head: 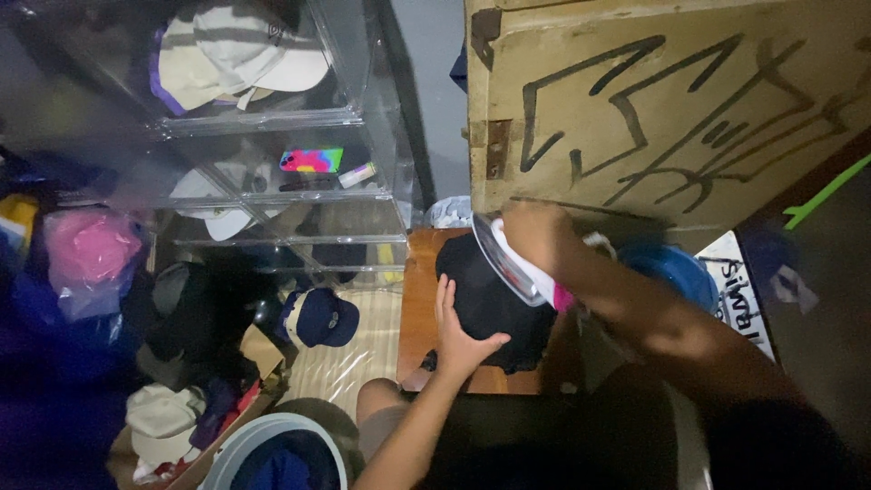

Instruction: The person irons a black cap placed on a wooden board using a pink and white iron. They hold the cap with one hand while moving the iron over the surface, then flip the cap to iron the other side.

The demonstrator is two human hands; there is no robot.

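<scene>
A black garment (485, 295) lies bunched on a small wooden board (419, 299). My left hand (461, 334) presses flat on the near side of the garment, fingers spread. My right hand (535, 238) grips the handle of a white and pink clothes iron (508, 263), which rests tilted on the far right part of the garment. The iron's soleplate faces left toward the fabric.
Clear stacked boxes (272, 118) at the upper left hold caps and a colourful phone (311, 161). A navy cap (322, 318), more caps and bags crowd the left floor. A marked wooden door (662, 100) stands at the upper right; a blue bowl-like object (676, 270) lies beside it.
</scene>
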